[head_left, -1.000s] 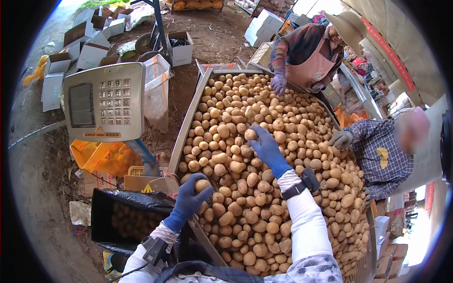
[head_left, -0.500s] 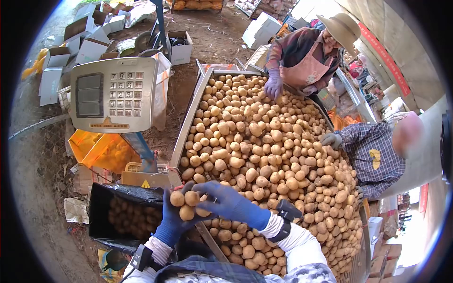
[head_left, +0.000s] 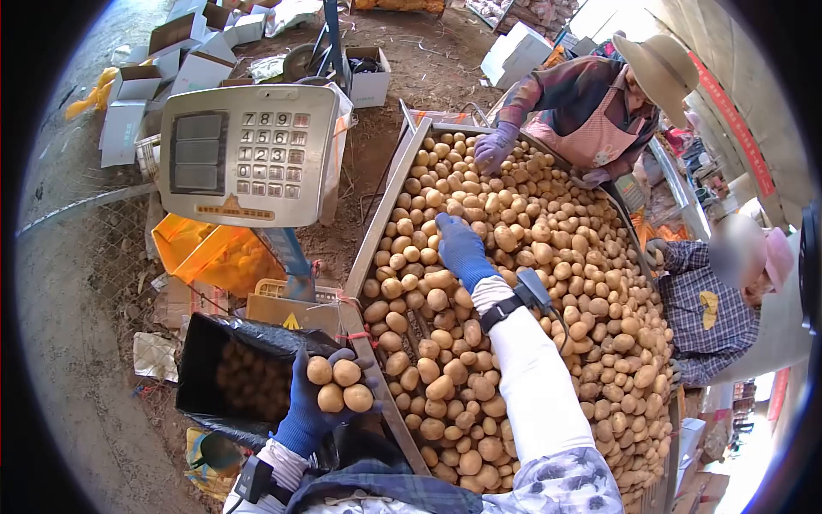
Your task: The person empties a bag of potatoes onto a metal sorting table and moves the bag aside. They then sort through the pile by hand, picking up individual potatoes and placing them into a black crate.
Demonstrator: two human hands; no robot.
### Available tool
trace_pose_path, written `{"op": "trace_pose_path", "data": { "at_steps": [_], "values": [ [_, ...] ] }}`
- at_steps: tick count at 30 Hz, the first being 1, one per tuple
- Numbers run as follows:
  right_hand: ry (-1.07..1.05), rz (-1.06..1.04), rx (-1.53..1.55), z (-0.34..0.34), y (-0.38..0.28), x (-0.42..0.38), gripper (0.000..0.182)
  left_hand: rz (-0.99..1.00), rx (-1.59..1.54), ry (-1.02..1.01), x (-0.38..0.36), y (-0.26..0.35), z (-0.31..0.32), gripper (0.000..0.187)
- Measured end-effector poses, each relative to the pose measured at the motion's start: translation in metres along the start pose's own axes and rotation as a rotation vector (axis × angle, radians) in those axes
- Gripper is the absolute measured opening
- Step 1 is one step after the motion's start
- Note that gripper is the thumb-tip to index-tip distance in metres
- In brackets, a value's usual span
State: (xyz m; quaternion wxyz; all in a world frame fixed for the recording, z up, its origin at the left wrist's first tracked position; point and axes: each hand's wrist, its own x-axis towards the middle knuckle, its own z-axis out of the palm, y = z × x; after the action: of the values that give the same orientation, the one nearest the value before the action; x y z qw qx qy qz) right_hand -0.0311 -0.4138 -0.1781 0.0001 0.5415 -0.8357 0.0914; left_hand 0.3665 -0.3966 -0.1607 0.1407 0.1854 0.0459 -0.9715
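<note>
Several potatoes (head_left: pixel 346 373) rest in my left hand (head_left: pixel 301 413), which wears a blue glove and has its fingers curled round them. This hand is beside the black-lined bin (head_left: pixel 190 364), where more potatoes (head_left: pixel 253 377) lie. My right hand (head_left: pixel 462 250), in a blue glove too, is stretched out over the large potato heap (head_left: pixel 531 291). Its fingers reach down among the potatoes and look apart, with nothing visibly held; the fingertips are partly hidden. A metal-rimmed sorting table (head_left: pixel 381 224) carries the heap.
A scale display (head_left: pixel 248 154) stands on a blue post at the left, above an orange bag (head_left: pixel 214 261). Across the table a person in a pink apron (head_left: pixel 591 128) touches potatoes; another in a checked shirt (head_left: pixel 711 291) stands at the right. Cardboard boxes (head_left: pixel 201 68) lie behind.
My right hand has left the potatoes at my left hand and moved out over the heap. My left hand has turned, showing its potatoes more fully. The view has shifted.
</note>
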Motion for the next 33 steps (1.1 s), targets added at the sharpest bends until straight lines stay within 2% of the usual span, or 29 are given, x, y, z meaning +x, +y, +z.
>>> {"op": "trace_pose_path", "data": {
  "at_steps": [1,3,4,5,6,7,8,9,11,14,15,17,19,20,21,22,23,24,25,26,27,30,33],
  "values": [
    [-0.005,-0.002,-0.004,-0.007,0.000,-0.007,0.032,0.006,0.086,-0.024,-0.001,0.003,-0.003,0.085],
    [0.114,0.002,0.448,-0.029,-0.014,-0.031,0.033,0.003,0.064,-0.067,-0.002,0.005,-0.008,0.085],
    [0.159,-0.042,0.526,-0.036,-0.023,-0.045,0.033,0.001,0.091,-0.091,-0.003,0.005,-0.002,0.086],
    [0.071,0.038,0.637,-0.058,-0.046,-0.065,0.033,-0.002,0.119,-0.116,-0.003,0.005,0.002,0.087],
    [-0.037,0.042,0.836,-0.064,-0.061,-0.086,0.033,-0.021,0.094,-0.197,-0.001,0.004,0.001,0.089],
    [-0.079,-0.026,0.928,-0.067,-0.075,-0.106,0.036,-0.029,0.086,-0.197,-0.002,0.003,0.005,0.089],
    [-0.155,0.036,0.969,-0.066,-0.090,-0.131,0.038,-0.046,0.117,-0.180,-0.003,0.001,0.010,0.091],
    [-0.281,0.002,1.057,-0.076,-0.107,-0.150,0.037,-0.064,0.150,-0.166,-0.004,-0.002,0.014,0.093],
    [-0.357,-0.005,1.099,-0.080,-0.134,-0.178,0.038,-0.089,0.166,-0.203,-0.005,-0.006,0.011,0.096],
    [-0.407,-0.123,0.922,-0.085,-0.153,-0.201,0.041,-0.068,0.244,-0.093,-0.013,-0.012,-0.003,0.097],
    [-0.423,-0.182,0.823,-0.086,-0.156,-0.204,0.042,-0.073,0.180,-0.086,-0.017,-0.014,-0.005,0.090],
    [-0.466,-0.159,0.877,-0.092,-0.157,-0.205,0.041,-0.082,0.118,-0.079,-0.028,-0.017,-0.011,0.085],
    [-0.324,-0.103,0.867,-0.098,-0.151,-0.205,0.039,-0.057,-0.056,-0.048,-0.046,-0.015,-0.019,0.091],
    [-0.325,-0.042,0.891,-0.095,-0.138,-0.200,0.036,-0.014,-0.007,0.035,-0.051,-0.014,-0.025,0.088],
    [-0.227,-0.029,0.847,-0.091,-0.124,-0.195,0.035,-0.004,0.052,-0.069,-0.062,-0.012,-0.033,0.087],
    [-0.183,0.082,0.674,-0.095,-0.113,-0.188,0.031,0.058,0.004,-0.004,-0.066,-0.008,-0.032,0.086],
    [-0.117,0.138,0.627,-0.092,-0.095,-0.183,0.028,0.122,-0.043,0.060,-0.072,-0.003,-0.031,0.084],
    [0.079,0.009,0.471,-0.068,-0.064,-0.176,0.027,0.179,-0.005,0.028,-0.078,0.001,-0.031,0.083],
    [0.102,0.046,0.349,-0.060,-0.042,-0.168,0.029,0.255,0.065,0.163,-0.082,0.009,-0.042,0.082],
    [0.123,0.082,0.228,-0.056,-0.028,-0.161,0.032,0.246,0.075,0.118,-0.089,0.017,-0.050,0.081],
    [0.122,0.079,0.232,-0.054,-0.022,-0.156,0.032,0.239,0.085,0.076,-0.097,0.024,-0.059,0.081],
    [-0.067,0.110,-0.125,-0.046,-0.012,-0.142,0.041,0.294,0.121,0.155,-0.109,0.042,-0.091,0.074],
    [-0.103,0.078,-0.206,-0.037,-0.007,-0.137,0.041,0.313,0.094,0.249,-0.115,0.051,-0.106,0.071]
  ]
}}
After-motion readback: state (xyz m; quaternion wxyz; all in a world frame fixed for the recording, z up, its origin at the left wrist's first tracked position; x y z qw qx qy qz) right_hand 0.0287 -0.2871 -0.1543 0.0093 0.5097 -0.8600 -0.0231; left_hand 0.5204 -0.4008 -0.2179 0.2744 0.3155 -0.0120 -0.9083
